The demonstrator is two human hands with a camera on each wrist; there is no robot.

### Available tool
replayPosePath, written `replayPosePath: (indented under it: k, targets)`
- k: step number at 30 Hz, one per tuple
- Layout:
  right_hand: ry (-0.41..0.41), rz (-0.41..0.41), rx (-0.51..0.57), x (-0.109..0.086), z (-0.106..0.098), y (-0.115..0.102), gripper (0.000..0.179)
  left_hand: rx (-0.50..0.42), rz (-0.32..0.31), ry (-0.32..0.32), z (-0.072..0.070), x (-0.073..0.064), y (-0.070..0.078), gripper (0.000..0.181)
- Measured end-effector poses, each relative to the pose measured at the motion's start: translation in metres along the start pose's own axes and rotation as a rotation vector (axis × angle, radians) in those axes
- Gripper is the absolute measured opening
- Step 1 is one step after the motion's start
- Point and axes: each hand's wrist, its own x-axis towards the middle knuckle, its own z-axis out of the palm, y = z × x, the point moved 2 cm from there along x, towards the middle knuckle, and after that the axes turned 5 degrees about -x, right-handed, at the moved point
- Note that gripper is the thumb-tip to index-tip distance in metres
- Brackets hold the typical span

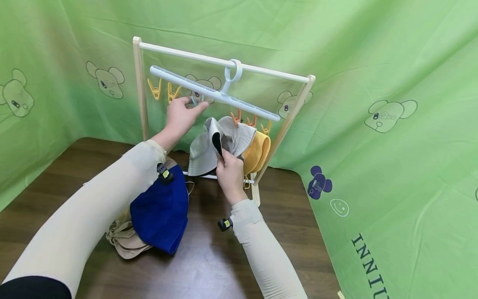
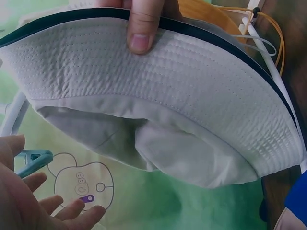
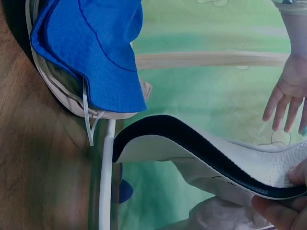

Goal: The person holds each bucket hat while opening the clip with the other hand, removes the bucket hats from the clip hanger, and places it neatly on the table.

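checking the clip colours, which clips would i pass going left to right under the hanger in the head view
First yellow clip, second yellow clip, teal clip pinched by the left hand, first orange clip, second orange clip, last yellow clip.

A curtained booth: green cloth [image 1: 354, 50] printed with cartoon animals [image 1: 386, 117] hangs across the frame's top and sides, around a brown bench [image 1: 209, 261] at lower centre.

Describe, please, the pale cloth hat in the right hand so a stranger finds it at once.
Find the wooden rack with a white bar. Below its pale-blue plastic hanger, the right hand pinches the pale cloth hat. A black-edged brim distinguishes it from the hanging yellow cloth and the blue cloth hat lower left.
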Motion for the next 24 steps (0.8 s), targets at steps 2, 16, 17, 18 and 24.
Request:
replayPosePath:
  k: [2, 16, 17, 18, 24]
  targets:
    - [0.008, 0.001, 0.002, 0.001, -0.001, 0.0, 0.012, 0.011, 0.003, -0.021, -0.002, 0.0, -0.001, 0.067]
    - [0.023, -0.002, -0.007, 0.001, -0.003, 0.001, 0.016, 0.078, 0.061, -0.11, -0.014, -0.019, -0.012, 0.059]
    - [0.024, -0.003, -0.007, 0.001, -0.003, 0.001, 0.016, 0.085, 0.064, -0.116, -0.015, -0.02, -0.013, 0.06]
    - [0.024, -0.002, -0.008, 0.001, -0.003, 0.001, 0.015, 0.093, 0.064, -0.121, -0.016, -0.022, -0.014, 0.06]
    - [0.032, 0.003, -0.008, 0.001, -0.004, 0.0, 0.012, 0.095, 0.09, -0.132, -0.021, -0.033, -0.017, 0.058]
